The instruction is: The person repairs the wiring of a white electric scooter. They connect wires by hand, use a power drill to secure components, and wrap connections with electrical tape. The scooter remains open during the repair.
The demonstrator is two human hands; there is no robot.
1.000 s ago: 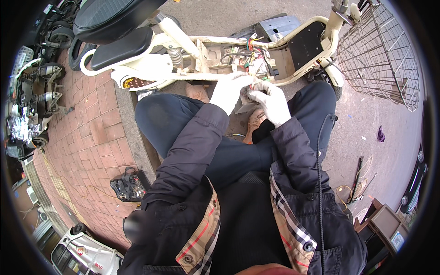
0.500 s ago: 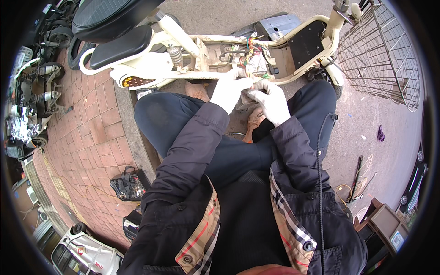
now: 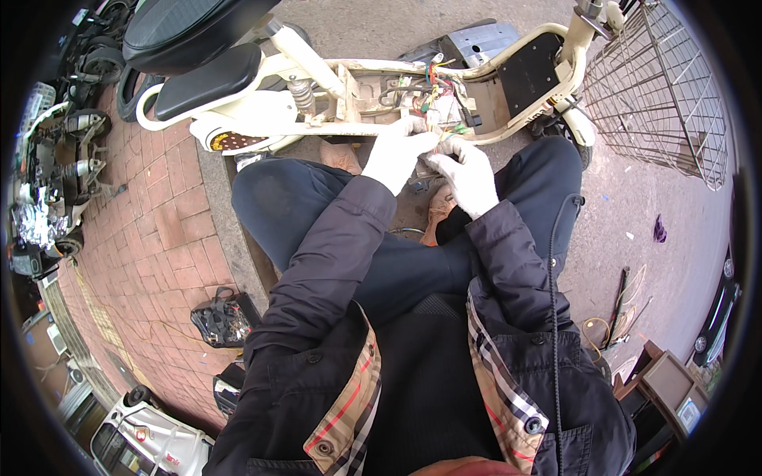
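A cream electric scooter (image 3: 313, 128) stands across the view in front of my knees, its floor compartment uncovered. Coloured wires (image 3: 435, 79) and a silvery box (image 3: 447, 109) show inside it. My left hand (image 3: 397, 155), in a white glove, is closed with its fingertips at the near frame rail. Close beside it, my right hand (image 3: 467, 176), gloved too, is closed in a pinch. Thin wires run from the compartment to the fingertips of both hands. The wire ends themselves are hidden by the gloves.
A black seat (image 3: 210, 79) tops the scooter's left part, and a wire basket (image 3: 663, 95) is at its right. On the brick paving lies an open black tool bag (image 3: 224, 319). A brown wooden stand (image 3: 671, 389) is at the lower right.
Both hands stay together at the wires and shift only slightly. The right hand has moved a little to the left.
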